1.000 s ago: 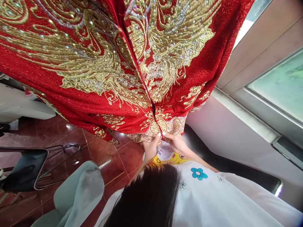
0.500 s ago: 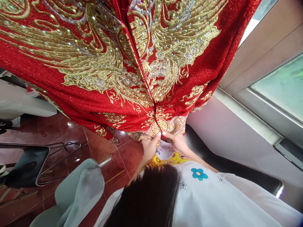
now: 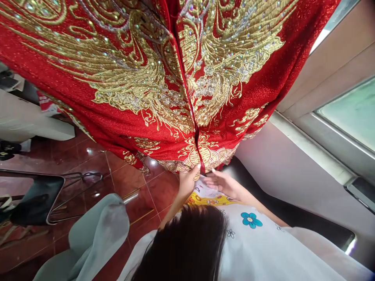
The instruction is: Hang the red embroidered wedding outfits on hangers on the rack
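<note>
One red embroidered garment (image 3: 260, 84) hangs before the person, probably soft yet weighted by beadwork, best gripped at the hem (image 3: 224, 155), clear of beads. Of two hands, the left hand (image 3: 190, 175) pinches its hem; the right hand (image 3: 222, 182) sits just below, fingers loose, contact unclear. One black chair (image 3: 36, 199) stands left of the garment.

The head camera faces forward and down, apparently quite near the hands (image 3: 189, 177).

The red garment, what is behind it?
Tiled floor shows beyond the red garment. The left hand grips its hem, thumb in front; fingers and all else behind the cloth are hidden.
</note>
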Demonstrator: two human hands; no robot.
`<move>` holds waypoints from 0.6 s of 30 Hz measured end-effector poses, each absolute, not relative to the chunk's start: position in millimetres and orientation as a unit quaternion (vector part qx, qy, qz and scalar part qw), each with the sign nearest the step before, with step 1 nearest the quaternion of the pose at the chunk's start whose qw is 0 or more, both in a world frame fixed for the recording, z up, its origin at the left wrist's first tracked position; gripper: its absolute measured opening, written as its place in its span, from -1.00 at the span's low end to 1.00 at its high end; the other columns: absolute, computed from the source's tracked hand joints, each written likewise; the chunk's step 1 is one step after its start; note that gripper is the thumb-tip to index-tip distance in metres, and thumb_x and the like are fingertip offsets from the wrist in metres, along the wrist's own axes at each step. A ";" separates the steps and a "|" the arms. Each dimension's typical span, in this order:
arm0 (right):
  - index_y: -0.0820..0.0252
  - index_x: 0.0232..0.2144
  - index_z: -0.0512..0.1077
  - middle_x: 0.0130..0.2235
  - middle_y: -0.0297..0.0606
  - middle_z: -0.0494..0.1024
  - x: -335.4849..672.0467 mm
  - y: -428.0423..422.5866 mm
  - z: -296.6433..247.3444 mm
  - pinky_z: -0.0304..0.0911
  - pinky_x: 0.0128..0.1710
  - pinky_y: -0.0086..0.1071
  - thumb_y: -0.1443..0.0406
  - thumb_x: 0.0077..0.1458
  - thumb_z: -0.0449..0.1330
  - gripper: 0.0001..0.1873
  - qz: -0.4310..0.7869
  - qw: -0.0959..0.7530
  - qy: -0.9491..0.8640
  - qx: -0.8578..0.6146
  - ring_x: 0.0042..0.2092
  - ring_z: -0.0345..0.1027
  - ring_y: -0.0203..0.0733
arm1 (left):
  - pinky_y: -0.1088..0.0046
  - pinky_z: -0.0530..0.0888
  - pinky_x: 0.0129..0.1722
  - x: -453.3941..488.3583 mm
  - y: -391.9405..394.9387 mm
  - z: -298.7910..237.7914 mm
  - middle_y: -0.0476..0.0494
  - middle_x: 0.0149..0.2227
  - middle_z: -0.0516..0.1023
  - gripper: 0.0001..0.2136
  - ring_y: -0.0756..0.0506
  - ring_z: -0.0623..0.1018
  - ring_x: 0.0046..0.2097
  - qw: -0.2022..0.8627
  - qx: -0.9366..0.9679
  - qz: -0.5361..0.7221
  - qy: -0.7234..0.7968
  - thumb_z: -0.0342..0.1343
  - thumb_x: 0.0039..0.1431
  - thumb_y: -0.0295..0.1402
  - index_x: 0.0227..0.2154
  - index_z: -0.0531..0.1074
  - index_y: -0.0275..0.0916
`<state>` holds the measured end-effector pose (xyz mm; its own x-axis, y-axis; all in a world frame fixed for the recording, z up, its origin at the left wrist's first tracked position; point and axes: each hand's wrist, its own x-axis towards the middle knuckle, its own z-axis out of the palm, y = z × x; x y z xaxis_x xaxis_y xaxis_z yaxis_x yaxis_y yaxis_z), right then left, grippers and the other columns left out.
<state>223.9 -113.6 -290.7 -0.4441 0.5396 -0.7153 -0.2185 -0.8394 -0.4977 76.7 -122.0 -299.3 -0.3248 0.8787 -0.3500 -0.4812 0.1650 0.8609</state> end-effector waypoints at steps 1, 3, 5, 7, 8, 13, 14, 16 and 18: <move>0.24 -0.41 0.48 -0.31 -0.14 0.56 231.0 -116.8 -289.7 0.30 -0.23 -0.32 -0.01 -0.23 0.34 -0.55 0.825 0.189 -0.220 -0.484 -0.25 0.42 -0.18 | 0.25 0.28 0.20 75.6 -122.9 -299.0 -0.09 -0.06 0.55 -0.52 -0.12 0.44 0.11 0.554 0.190 0.624 0.517 0.33 -0.12 -0.34 -0.06 0.42 -0.13; 0.26 -0.48 0.49 -0.39 -0.16 0.55 239.5 -119.5 -283.8 0.26 -0.30 -0.35 0.01 -0.18 0.32 -0.60 0.780 0.167 -0.341 -0.497 -0.34 0.39 -0.22 | 0.24 0.30 0.18 74.4 -125.4 -298.8 -0.10 -0.06 0.54 -0.52 -0.13 0.47 0.07 0.563 0.197 0.627 0.501 0.33 -0.12 -0.37 -0.06 0.42 -0.14; 0.25 -0.52 0.49 -0.44 -0.22 0.53 238.6 -116.2 -275.1 0.20 -0.36 -0.37 0.04 -0.11 0.28 -0.65 0.703 0.198 -0.456 -0.508 -0.41 0.32 -0.25 | 0.23 0.32 0.16 74.4 -128.0 -299.4 -0.12 -0.06 0.54 -0.54 -0.14 0.48 0.05 0.565 0.209 0.618 0.505 0.31 -0.10 -0.38 -0.06 0.43 -0.16; 0.23 -0.51 0.49 -0.46 -0.25 0.52 230.3 -107.9 -267.9 0.16 -0.39 -0.38 0.05 -0.02 0.21 -0.66 0.619 0.242 -0.545 -0.511 -0.43 0.30 -0.25 | 0.23 0.35 0.14 75.0 -129.8 -300.4 -0.15 -0.05 0.54 -0.57 -0.15 0.49 0.03 0.561 0.231 0.608 0.512 0.31 -0.09 -0.38 -0.08 0.44 -0.19; 0.23 -0.51 0.49 -0.46 -0.25 0.51 224.9 -103.0 -265.9 0.15 -0.41 -0.39 0.05 0.01 0.17 -0.65 0.589 0.254 -0.574 -0.509 -0.44 0.30 -0.25 | 0.24 0.36 0.12 75.2 -130.1 -300.7 -0.16 -0.05 0.54 -0.59 -0.15 0.50 0.02 0.557 0.243 0.603 0.517 0.30 -0.09 -0.38 -0.10 0.45 -0.21; 0.23 -0.65 0.37 -0.60 -0.30 0.42 202.3 -88.2 -269.5 0.06 -0.50 -0.45 0.20 -0.03 0.15 -0.74 0.573 0.239 -0.572 -0.536 -0.53 0.21 -0.32 | 0.24 0.43 0.04 75.1 -129.0 -300.1 -0.20 -0.17 0.59 -0.68 -0.16 0.56 -0.10 0.504 0.272 0.572 0.588 0.31 -0.19 -0.40 -0.28 0.49 -0.31; 0.23 -0.68 0.34 -0.62 -0.32 0.39 199.7 -88.1 -271.4 0.04 -0.51 -0.46 0.24 -0.05 0.13 -0.74 0.576 0.236 -0.566 -0.541 -0.55 0.18 -0.35 | 0.24 0.44 0.03 75.0 -128.8 -300.6 -0.20 -0.21 0.60 -0.68 -0.17 0.57 -0.13 0.491 0.268 0.570 0.602 0.31 -0.22 -0.41 -0.31 0.49 -0.32; 0.23 -0.71 0.28 -0.66 -0.35 0.34 195.3 -89.2 -275.0 0.01 -0.53 -0.48 0.28 -0.07 0.10 -0.75 0.583 0.230 -0.555 -0.547 -0.59 0.11 -0.39 | 0.25 0.44 0.02 75.2 -128.7 -303.9 -0.19 -0.23 0.60 -0.68 -0.17 0.58 -0.15 0.472 0.259 0.574 0.617 0.31 -0.27 -0.44 -0.33 0.48 -0.33; 0.23 -0.73 0.25 -0.69 -0.38 0.29 190.9 -90.0 -278.8 -0.02 -0.55 -0.49 0.32 -0.11 0.07 -0.78 0.590 0.227 -0.541 -0.555 -0.61 0.06 -0.42 | 0.25 0.43 0.03 75.8 -128.0 -311.3 -0.19 -0.24 0.60 -0.67 -0.16 0.57 -0.15 0.462 0.249 0.584 0.620 0.31 -0.29 -0.46 -0.34 0.48 -0.31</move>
